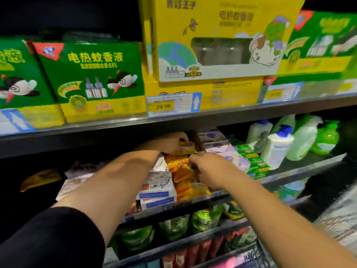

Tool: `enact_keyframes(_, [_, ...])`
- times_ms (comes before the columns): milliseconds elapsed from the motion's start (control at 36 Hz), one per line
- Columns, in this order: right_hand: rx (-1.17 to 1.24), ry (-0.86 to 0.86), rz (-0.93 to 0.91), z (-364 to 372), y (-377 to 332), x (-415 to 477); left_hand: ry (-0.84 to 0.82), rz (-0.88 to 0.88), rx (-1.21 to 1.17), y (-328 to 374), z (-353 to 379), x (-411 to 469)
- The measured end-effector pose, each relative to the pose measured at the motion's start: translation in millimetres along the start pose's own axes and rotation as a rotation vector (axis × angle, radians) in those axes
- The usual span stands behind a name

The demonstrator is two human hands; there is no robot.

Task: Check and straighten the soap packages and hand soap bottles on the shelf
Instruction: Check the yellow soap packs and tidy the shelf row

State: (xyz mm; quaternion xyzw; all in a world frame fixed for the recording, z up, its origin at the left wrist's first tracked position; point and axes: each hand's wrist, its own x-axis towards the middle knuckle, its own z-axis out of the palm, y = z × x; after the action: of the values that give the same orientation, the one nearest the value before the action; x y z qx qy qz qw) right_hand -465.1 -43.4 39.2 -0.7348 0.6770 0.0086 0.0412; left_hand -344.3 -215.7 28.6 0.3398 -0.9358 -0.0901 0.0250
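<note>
Both hands' (173, 143) (207, 166) curled fingers (183, 136) pinch yellow packages (188, 149).

Reaching fwd w/ both arms, elbows nearly straight. Wearing a black sleeve (54, 240) on L arm, bare from mid-forearm on; R forearm bare too. Gripping a yellow soap pack (188, 148) w/ L hand (172, 143), fingers curled over its top, wrist far fwd. Holding R hand (206, 167) nearer & lower, back up, fingers curled tight; grip on anything unclear.
</note>
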Motion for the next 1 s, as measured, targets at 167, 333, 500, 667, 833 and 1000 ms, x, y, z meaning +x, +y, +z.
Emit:
enact_keyframes(167, [-0.006,0.029,-0.009,10.4,-0.5,9.6,-0.099,-0.041,0.002,-2.7,20.0,4.8])
enact_keyframes(333, [-0.028,-0.016,0.021,14.7,1.7,18.8,-0.160,-0.009,-0.136,-10.1,23.7,2.1])
enact_keyframes(500, [0.059,-0.258,0.021,7.3,-2.1,23.4,-0.181,-0.021,-0.230,-14.3,21.2,-5.9])
enact_keyframes(667, [0.032,-0.208,0.028,4.5,1.8,32.1,-0.172,-0.038,-0.211,-18.6,25.5,-14.2])
enact_keyframes(833, [-0.057,-0.007,-0.007,-16.3,1.7,55.3,0.013,-0.129,-0.201,-26.6,6.0,-52.6])
enact_keyframes(1000, [0.081,0.098,-0.133,-31.0,-49.7,90.7,0.238,-0.223,-0.217,-48.0,-16.8,-136.9])
